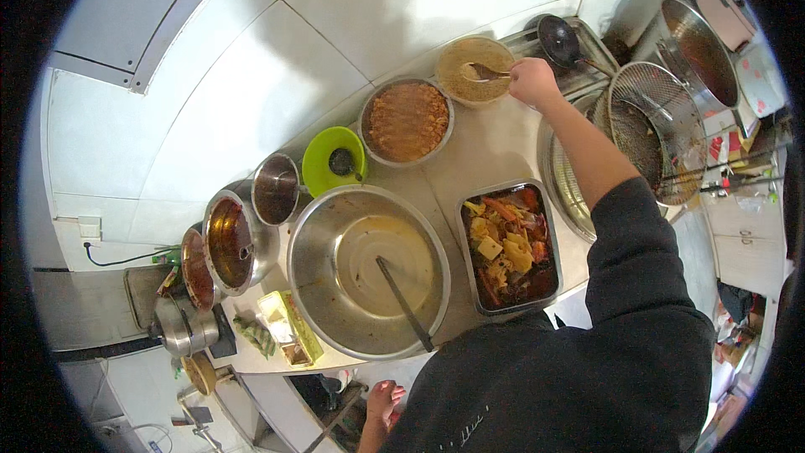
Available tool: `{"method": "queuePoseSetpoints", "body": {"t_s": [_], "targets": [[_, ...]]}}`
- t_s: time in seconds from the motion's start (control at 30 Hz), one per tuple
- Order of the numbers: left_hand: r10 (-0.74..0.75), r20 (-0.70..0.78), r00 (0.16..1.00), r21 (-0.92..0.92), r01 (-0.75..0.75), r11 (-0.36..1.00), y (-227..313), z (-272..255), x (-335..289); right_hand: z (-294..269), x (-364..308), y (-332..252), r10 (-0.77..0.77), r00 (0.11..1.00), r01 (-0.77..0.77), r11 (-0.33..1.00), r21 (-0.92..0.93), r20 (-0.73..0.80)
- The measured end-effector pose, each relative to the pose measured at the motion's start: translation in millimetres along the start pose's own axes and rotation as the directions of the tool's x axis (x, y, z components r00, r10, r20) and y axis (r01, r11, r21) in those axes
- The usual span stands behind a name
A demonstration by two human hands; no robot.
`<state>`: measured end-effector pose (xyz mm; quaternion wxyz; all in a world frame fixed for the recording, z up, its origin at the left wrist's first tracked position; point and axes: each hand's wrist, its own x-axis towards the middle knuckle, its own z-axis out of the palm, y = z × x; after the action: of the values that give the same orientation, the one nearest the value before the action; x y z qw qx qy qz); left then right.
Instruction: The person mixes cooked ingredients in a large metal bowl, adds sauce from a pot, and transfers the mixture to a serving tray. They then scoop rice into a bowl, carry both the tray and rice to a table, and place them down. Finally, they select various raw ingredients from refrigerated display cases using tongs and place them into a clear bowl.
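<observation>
My right hand point(534, 82) reaches to the back of the counter and grips the handle of a spoon point(490, 74). The spoon's head dips into a round tub point(475, 44) of tan powder. Low beside the counter's front edge hangs my left hand point(384, 401), its fingers loosely bent and apart, with nothing visible in it. Closest in front of my body is a rectangular metal tray point(509, 310) of vegetables and tofu in dark red sauce. Left of the tub sits a metal bowl point(408, 122) of orange-brown crumbly food.
A large steel basin point(306, 285) with shallow cloudy liquid and a long dark-handled utensil point(404, 306) stands centre left. Behind it is a green bowl point(323, 176). Pots of red oil point(231, 243) crowd the left. Wire strainers point(671, 109), a ladle point(559, 40) and a tall pot point(703, 50) fill the right.
</observation>
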<state>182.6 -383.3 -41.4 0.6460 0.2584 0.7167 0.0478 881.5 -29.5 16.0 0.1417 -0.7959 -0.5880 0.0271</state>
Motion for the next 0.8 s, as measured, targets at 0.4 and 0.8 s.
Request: {"method": "queuePoseSetpoints", "body": {"t_s": [0.4,0.8], "targets": [[0.133,0.064,0.989,0.107,-0.14,0.984,21.2,-73.3,58.7,-77.0,-322.8,-36.5,0.058,0.956,-0.013,0.988,0.156,-0.288],[0.081,0.102,0.991,0.206,-0.101,0.973,30.1,-102.5,20.0,-42.0,-389.6,-78.6,-0.007,0.869,0.036,0.998,0.05,-0.496]]}}
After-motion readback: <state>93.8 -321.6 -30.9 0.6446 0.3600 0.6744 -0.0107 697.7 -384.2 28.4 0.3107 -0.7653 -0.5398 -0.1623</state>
